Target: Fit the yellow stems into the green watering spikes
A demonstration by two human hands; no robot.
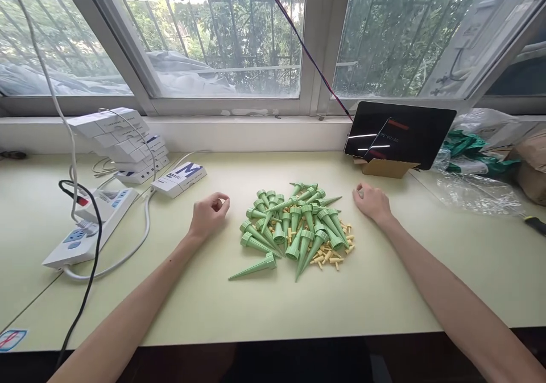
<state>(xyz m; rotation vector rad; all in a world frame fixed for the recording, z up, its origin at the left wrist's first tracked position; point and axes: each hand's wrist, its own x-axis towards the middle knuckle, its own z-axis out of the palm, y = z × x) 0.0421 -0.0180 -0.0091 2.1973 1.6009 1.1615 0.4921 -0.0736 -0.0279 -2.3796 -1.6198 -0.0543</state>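
Note:
A heap of green plastic plant-watering spikes (pixel 294 215) lies in the middle of the table, pointed tips facing various ways. Small yellow T-shaped plastic pieces (pixel 327 255) are scattered under and along its right front side. One spike (pixel 253 266) lies apart at the front left of the heap. My left hand (pixel 209 215) rests on the table left of the heap, fingers curled in, with nothing seen in it. To the right of the heap, my right hand (pixel 372 202) rests with its fingers curled closed. Neither hand touches the spikes.
A tablet (pixel 398 132) leans on a cardboard stand (pixel 390 168) at the back right. Plastic bags (pixel 478 192) lie beyond it. On the left are stacked white boxes (pixel 128 138), a single box (pixel 179 179), and a power strip (pixel 91 229) with trailing cables.

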